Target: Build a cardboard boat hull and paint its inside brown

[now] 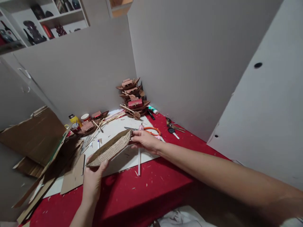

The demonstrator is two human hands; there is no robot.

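A cardboard boat hull (pixel 113 148), long and pointed, is held above the table between my two hands. My left hand (pixel 93 176) grips its near left end, with the thumb along the side wall. At the far right end, my right hand (pixel 144 139) pinches the other tip between thumb and fingers. The hull is tilted, so its ridged side and part of its hollow inside show. Just behind my right hand lie orange-handled scissors (pixel 152 130). Below it, a glue gun's clear stick (pixel 139 162) rests on the white board (pixel 120 167).
Several finished model boats (pixel 134 102) are stacked in the corner. Left are another boat (pixel 87 126), a yellow bottle (pixel 74 119), a cup (pixel 85 117) and thin sticks (pixel 113 116). Cardboard sheets (pixel 42 135) lean at the left. Keys (pixel 176 126) lie on the red cloth (pixel 194 135) by the wall.
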